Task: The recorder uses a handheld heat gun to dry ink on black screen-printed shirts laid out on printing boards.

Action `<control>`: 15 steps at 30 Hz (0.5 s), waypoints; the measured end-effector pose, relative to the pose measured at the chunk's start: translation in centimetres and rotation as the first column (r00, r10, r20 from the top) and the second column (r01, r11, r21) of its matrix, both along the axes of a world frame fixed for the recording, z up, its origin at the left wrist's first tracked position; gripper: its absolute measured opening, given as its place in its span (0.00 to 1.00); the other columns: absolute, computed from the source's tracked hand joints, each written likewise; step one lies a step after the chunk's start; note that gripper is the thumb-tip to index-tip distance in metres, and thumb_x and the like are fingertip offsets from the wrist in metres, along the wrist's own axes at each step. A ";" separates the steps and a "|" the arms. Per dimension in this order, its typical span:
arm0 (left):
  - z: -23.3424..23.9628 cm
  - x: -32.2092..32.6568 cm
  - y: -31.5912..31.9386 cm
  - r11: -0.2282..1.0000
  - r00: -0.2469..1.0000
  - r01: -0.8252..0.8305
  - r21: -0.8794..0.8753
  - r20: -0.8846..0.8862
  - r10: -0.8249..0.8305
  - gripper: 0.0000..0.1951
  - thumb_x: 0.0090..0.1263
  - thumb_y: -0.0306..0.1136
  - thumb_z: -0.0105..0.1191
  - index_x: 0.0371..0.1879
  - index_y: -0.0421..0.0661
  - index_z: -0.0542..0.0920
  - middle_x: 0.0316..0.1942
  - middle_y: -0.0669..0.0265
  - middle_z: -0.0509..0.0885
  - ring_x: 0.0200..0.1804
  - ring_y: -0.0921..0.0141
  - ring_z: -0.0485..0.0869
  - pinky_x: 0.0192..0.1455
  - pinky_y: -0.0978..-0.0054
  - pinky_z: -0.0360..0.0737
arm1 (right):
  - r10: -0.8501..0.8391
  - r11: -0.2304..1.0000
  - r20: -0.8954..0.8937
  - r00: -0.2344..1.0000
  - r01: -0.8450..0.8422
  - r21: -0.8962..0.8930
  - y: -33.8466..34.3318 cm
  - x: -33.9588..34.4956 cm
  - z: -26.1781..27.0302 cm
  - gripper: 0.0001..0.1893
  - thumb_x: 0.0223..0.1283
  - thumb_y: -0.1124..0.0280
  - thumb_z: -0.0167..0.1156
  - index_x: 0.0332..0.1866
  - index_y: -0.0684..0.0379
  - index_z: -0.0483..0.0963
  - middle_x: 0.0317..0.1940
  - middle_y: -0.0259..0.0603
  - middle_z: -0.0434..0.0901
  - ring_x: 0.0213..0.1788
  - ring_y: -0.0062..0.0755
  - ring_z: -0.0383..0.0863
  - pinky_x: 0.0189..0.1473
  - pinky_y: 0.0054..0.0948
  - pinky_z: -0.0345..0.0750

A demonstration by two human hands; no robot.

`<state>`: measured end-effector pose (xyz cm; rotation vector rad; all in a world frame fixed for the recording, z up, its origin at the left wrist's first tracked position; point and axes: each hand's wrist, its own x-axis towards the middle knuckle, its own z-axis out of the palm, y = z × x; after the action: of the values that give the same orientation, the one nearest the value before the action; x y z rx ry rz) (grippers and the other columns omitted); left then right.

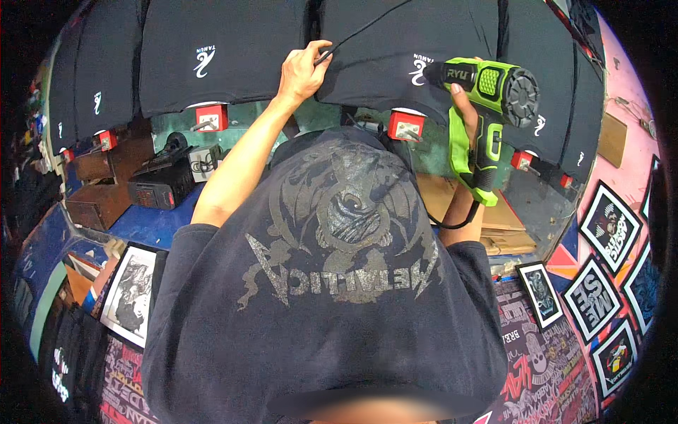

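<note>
My right hand [466,114] grips the handle of a green and black RYU heat gun [490,87]. Its dark nozzle points left, over a white printed logo [418,70] on a black T-shirt [371,47]. A black cable [365,33] is pinched in the fingers of my left hand [303,73] and runs up to the right, out of view. Another stretch of black cord [450,227] leaves the gun's handle base and curves behind my forearm. Left of my hand lies another black T-shirt [222,32] with the same kind of white logo [203,61].
Red metal brackets [212,117] with bolts sit under the shirts' near edges. Below them, a black device [161,185] stands on a blue surface [153,225]. Stacked cardboard [503,228] lies at right. Framed prints [590,310] hang on the pink wall [625,58].
</note>
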<state>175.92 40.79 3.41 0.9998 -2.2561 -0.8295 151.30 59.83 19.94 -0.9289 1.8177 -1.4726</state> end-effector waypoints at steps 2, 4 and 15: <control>0.0 -0.1 0.1 1.000 1.000 0.021 -0.022 -0.019 -0.022 0.13 0.69 0.35 0.60 0.52 0.53 0.80 0.27 0.67 0.82 0.32 0.62 0.81 0.40 0.66 0.77 | 0.004 1.000 -0.001 1.000 -0.004 0.000 -0.5 -1.5 -0.8 0.28 0.58 0.77 0.68 0.65 0.62 0.69 0.50 0.39 0.81 0.50 0.27 0.81 0.55 0.26 0.78; 0.0 0.0 0.1 0.999 0.999 0.028 -0.039 -0.020 -0.029 0.13 0.69 0.35 0.60 0.52 0.53 0.80 0.26 0.67 0.82 0.31 0.62 0.81 0.40 0.66 0.77 | 0.014 1.000 -0.002 1.000 -0.014 0.000 -0.5 -1.7 -0.6 0.28 0.58 0.77 0.67 0.65 0.62 0.69 0.50 0.39 0.80 0.50 0.27 0.81 0.56 0.26 0.77; -0.2 0.4 0.1 0.999 0.999 0.040 -0.031 0.016 -0.040 0.13 0.70 0.40 0.59 0.51 0.55 0.80 0.30 0.66 0.87 0.38 0.61 0.85 0.49 0.65 0.78 | -0.042 0.999 0.002 0.999 0.042 -0.026 -1.1 -2.5 -0.5 0.29 0.56 0.77 0.68 0.65 0.63 0.69 0.51 0.41 0.80 0.52 0.30 0.81 0.57 0.29 0.78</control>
<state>176.28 40.94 3.21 0.9521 -2.3017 -0.8030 148.79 58.70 19.41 -0.9065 1.8312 -1.5259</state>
